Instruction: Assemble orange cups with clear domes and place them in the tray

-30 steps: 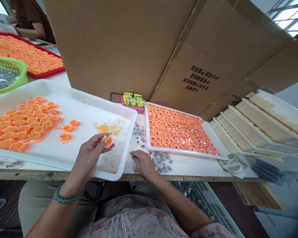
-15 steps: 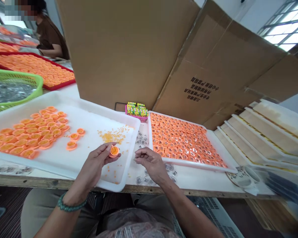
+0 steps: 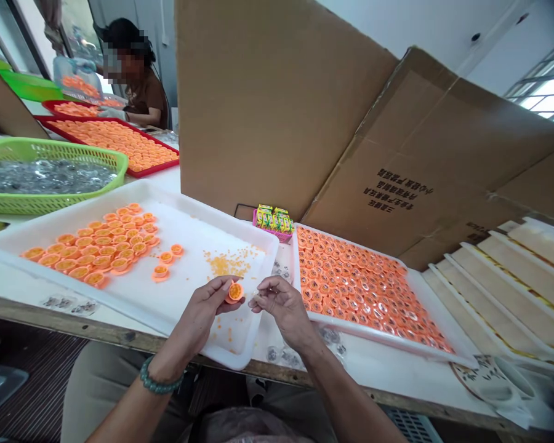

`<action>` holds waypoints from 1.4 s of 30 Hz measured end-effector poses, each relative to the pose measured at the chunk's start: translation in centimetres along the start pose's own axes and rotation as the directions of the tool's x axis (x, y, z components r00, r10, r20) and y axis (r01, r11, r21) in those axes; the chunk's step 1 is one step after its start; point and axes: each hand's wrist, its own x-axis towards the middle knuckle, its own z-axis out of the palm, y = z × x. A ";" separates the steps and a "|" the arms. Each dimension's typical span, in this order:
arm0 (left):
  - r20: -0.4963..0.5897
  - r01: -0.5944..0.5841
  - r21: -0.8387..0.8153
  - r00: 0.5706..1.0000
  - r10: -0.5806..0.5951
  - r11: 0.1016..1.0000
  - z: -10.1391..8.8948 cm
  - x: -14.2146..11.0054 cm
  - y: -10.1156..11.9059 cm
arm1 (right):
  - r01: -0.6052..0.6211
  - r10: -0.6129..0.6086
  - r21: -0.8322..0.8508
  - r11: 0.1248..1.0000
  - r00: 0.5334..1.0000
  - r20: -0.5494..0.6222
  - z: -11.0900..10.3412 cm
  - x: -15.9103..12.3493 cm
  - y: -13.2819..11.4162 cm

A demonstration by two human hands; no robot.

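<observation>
My left hand pinches a small orange cup with yellow bits inside, held over the right end of a white tray. Just right of it, my right hand has thumb and fingers pressed together; whatever lies between them is too small or hidden to name. Loose yellow bits are scattered on the tray behind the cup. Many similar orange cups fill the tray's left part, with a few set apart near its middle. Clear plastic pieces lie on the table beneath my right hand.
A second white tray of covered orange cups stands at right, beside stacked white trays. A pink basket holds small packets. Cardboard rises behind. At left are a green basket of clear pieces and a seated co-worker.
The view has swung left, so the scene sits further right and the co-worker shows more fully. My right hand is slightly closer to the cup, which my left hand still holds.
</observation>
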 end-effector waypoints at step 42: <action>-0.024 -0.010 -0.017 1.000 0.009 1.000 0.1 0.3 -0.3 | -0.141 0.136 -0.070 0.987 0.988 -0.072 0.5 1.9 0.3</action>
